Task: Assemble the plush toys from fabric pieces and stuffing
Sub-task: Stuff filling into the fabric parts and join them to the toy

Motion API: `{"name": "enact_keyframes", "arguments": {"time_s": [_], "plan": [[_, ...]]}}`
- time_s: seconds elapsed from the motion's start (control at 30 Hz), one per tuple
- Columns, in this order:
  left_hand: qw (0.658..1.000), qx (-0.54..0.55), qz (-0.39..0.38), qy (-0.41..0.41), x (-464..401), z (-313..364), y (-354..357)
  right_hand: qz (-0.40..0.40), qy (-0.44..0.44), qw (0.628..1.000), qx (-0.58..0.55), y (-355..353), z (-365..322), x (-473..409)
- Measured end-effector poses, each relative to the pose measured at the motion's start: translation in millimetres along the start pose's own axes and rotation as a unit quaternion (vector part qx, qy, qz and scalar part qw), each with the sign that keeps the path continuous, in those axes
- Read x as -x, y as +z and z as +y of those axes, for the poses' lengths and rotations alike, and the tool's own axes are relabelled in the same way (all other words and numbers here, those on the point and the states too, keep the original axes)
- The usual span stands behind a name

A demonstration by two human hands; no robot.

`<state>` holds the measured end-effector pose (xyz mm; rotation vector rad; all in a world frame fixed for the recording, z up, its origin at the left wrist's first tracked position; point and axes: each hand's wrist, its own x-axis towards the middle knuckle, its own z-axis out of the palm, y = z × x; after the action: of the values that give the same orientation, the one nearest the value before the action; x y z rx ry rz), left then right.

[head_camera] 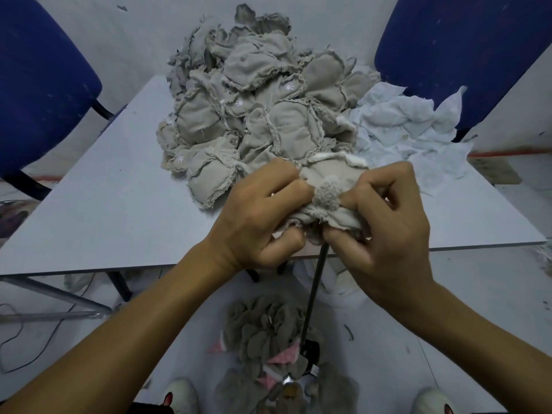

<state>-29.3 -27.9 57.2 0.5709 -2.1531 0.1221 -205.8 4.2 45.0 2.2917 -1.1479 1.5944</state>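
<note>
Both hands work one inside-out beige plush toy skin with frayed seams (327, 201), held over the near edge of the pale grey rectangular table (119, 210). The left hand (257, 222) grips the skin's left side, fingers curled into the cloth and knuckles up; the right hand (385, 231) pinches the right side, its thumb and forefinger pressed against a small fuzzy grey pompom tail (328, 196) that pokes out between the two hands. A thin dark metal rod (313, 291) runs from under the bunched fabric down toward the floor; its upper end seems to sit inside the skin, though the hands hide that part. Behind the hands, a tall heap of beige unturned toy skins (254, 115) covers the table's middle, with a loose pile of white fabric scraps (409, 124) just beside it on the right. Below the table edge lies a cluster of grey plush toys with pink patches (268, 339). Two blue upholstered chairs (44, 85) stand at the far corners
</note>
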Motion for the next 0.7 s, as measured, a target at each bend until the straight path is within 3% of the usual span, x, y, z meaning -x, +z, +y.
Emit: {"name": "enact_keyframes", "arguments": {"time_s": [0.13,0.27,0.7], "plan": [[0.998,0.049,0.027,-0.008,-3,2,3,0.033,0.045,0.997,-0.056,3,-9,1],[0.997,0.067,0.001,-0.029,11,11,17,-0.006,0.072,0.993,-0.092,6,-4,24],[0.994,0.070,-0.045,-0.066,46,11,42,-0.068,-0.007,0.995,-0.067,19,34,63]]}}
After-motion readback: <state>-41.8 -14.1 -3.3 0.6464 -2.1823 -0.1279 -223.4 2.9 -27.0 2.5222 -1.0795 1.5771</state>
